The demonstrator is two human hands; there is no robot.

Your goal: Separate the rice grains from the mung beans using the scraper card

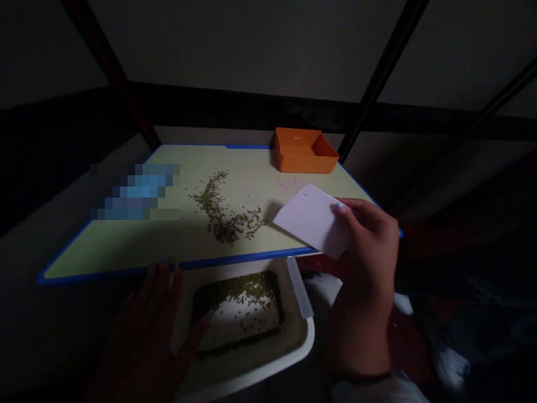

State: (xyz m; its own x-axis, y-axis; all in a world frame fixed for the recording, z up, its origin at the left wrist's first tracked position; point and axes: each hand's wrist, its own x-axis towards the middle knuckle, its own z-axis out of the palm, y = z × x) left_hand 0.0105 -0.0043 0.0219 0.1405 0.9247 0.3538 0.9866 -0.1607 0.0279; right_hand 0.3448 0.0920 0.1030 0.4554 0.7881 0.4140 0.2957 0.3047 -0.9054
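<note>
My right hand (369,246) is closed on a white plastic scraper card (312,218), held tilted just above the right part of a pale table top with a blue rim (126,240). A loose heap of small green beans (222,212) lies on the table left of the card. My left hand (146,324) grips the left rim of a white tray (289,347) held under the table's near edge, thumb inside it. More green beans (239,296) lie in the tray.
An empty orange box (304,150) stands at the table's far right corner. A blurred blue patch sits on the left of the table. Dark frame bars cross the background. The surroundings are dim.
</note>
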